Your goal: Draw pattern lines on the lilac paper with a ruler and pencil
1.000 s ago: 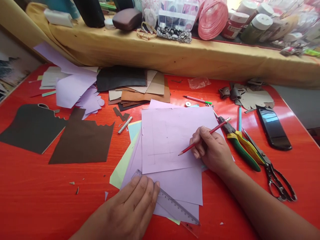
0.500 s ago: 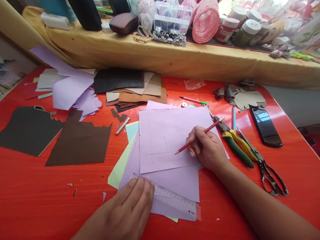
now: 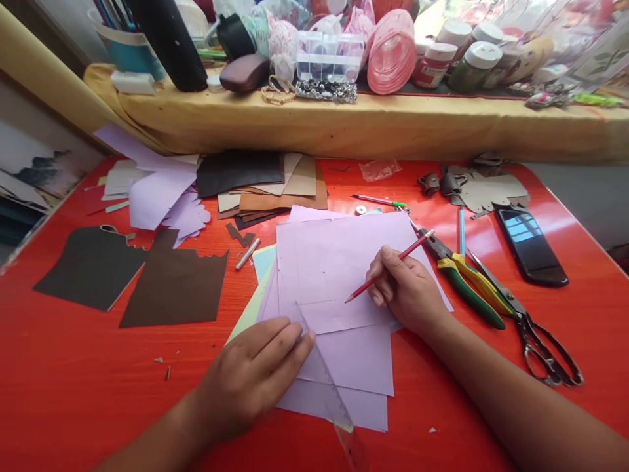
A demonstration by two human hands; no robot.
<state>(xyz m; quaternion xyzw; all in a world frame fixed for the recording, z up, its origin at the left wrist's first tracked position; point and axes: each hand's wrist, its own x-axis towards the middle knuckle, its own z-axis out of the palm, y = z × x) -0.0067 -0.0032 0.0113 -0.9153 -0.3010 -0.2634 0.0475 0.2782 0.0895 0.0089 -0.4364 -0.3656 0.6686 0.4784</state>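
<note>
Pencil (image 3: 388, 265), red and thin, is pinched in our right hand (image 3: 405, 292). Its tip is at the purple paper (image 3: 334, 262); we cannot tell if it touches. Our left hand (image 3: 255, 377) lies flat, fingers close together, pressing on a clear ruler (image 3: 319, 367) that slants down over the sheets in the middle of the red counter (image 3: 73, 387). Our right hand hides the paper's right edge. Pliers (image 3: 466, 278) lie just beside that hand, then scissors (image 3: 535, 341) and a phone (image 3: 531, 246). Brown leather (image 3: 174, 288) lies to the left, well apart.
</note>
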